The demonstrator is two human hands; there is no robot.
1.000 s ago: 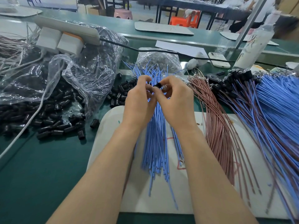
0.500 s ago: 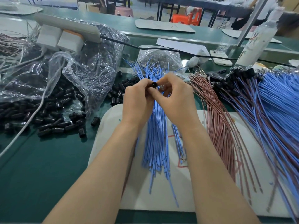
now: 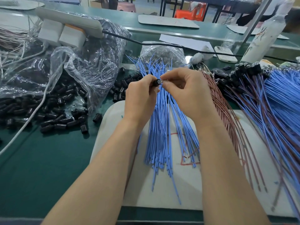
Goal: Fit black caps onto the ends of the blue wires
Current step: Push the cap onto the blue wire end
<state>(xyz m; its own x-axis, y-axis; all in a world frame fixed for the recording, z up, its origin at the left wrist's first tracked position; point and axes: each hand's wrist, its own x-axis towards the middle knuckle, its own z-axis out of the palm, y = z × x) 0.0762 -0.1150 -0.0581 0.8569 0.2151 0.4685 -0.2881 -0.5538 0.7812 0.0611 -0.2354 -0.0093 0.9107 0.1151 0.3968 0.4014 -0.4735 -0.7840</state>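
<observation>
1. Now your two hands sit a little further apart than half a second ago, and they remain above the blue wires (image 3: pixel 159 135).
2. Your left hand (image 3: pixel 139 96) still pinches the one black cap (image 3: pixel 155 83) between thumb and fingertips.
3. Earlier only that cap showed. A clear piece (image 3: pixel 160 82) now shows at its right end, touching it and pinched by your right hand (image 3: pixel 188 95).
4. You cannot tell from this view which wire that piece belongs to.
5. The blue wires form one fanned bundle on the one white mat (image 3: pixel 186 189), too many to count.
6. Left of the mat, loose caps (image 3: pixel 53 122) spill from one clear plastic bag (image 3: pixel 81 65), far too many to count.
7. One bundle of brown wires (image 3: pixel 227 114) lies just right of your right hand.
8. Beyond it lies one heap of capped wires (image 3: pixel 279 101).
9. One phone (image 3: pixel 225 54) lies near the far edge.
</observation>
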